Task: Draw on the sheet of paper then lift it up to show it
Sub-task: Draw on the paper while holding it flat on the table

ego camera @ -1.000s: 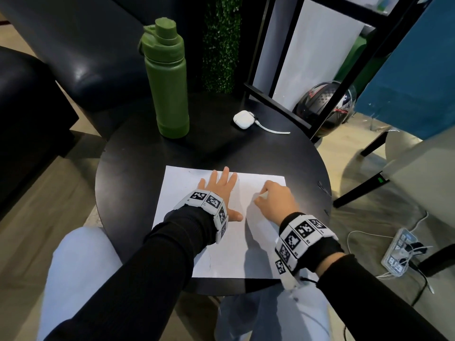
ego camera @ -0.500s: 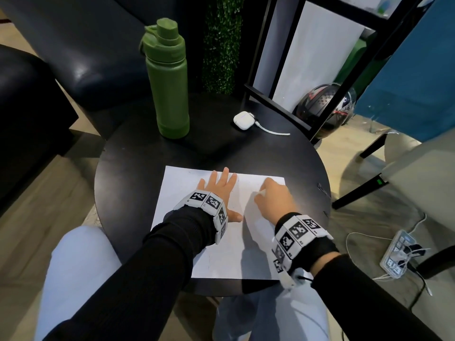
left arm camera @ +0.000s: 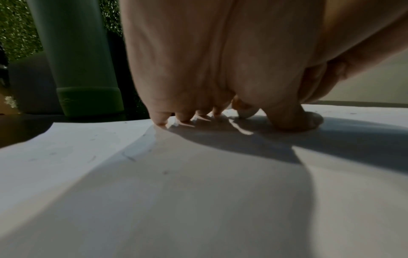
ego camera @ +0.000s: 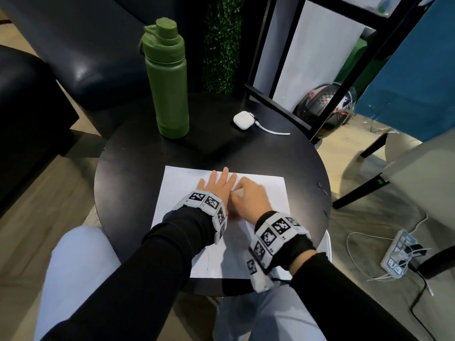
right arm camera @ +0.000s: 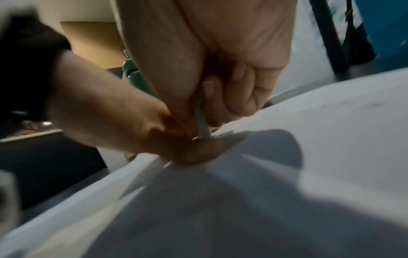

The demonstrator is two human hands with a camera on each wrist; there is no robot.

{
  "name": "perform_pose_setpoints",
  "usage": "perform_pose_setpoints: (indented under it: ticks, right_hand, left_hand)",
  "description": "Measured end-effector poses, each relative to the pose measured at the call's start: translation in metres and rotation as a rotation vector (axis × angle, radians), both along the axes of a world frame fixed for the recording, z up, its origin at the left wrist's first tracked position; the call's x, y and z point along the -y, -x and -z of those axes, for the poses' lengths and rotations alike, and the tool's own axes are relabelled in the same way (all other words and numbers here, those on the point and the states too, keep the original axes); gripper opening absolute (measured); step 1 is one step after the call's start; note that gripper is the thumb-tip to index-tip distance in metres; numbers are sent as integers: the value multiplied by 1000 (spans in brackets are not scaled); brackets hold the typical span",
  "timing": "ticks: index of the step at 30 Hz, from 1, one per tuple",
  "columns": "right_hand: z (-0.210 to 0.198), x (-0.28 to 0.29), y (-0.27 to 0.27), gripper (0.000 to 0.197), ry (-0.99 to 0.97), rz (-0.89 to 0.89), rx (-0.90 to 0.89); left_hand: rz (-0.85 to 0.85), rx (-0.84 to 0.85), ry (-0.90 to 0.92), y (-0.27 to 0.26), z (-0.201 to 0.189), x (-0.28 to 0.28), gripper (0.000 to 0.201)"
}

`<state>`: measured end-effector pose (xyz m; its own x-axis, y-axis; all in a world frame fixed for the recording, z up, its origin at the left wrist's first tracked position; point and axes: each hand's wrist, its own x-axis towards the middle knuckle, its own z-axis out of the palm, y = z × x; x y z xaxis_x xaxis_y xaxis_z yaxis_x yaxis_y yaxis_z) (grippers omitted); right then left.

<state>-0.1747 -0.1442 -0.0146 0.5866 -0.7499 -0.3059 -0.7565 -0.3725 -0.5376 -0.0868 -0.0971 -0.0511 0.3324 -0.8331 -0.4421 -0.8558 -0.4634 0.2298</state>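
Observation:
A white sheet of paper lies flat on the round black table, near its front edge. My left hand rests flat on the sheet with straight fingers, holding it down; its fingertips touch the paper. My right hand sits right beside it, touching the left hand's thumb side, fingers curled round a thin pale pen. The pen's tip meets the paper close to the left thumb. Faint small marks show on the sheet.
A tall green bottle stands at the back left of the table. A white earbud case with a cable lies at the back right. A black shelf frame rises behind. A power strip with cables lies on the floor, right.
My right hand with the pen has slid left across the sheet until it is against my left hand. The left hand stays pressed on the paper.

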Motion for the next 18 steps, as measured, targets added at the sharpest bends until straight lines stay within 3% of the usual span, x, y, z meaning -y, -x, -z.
perform_pose_setpoints:
  ticks: [4,8,13,18]
  right_hand:
    - [4,10,12,3,-5,55,-13]
    - [0,42,39,14,10,176,-69]
    - [-3,44,53,6,-79,217,77]
    - [2,40,45,13,14,93,39]
  left_hand:
    - [22,2,8,1,-1,-2,97]
    - [62,-6,-43,-1,-4,-4,102]
    - [37,22,-66,6,-10,5,100]
    - [6,3,1,24,-8,20,98]
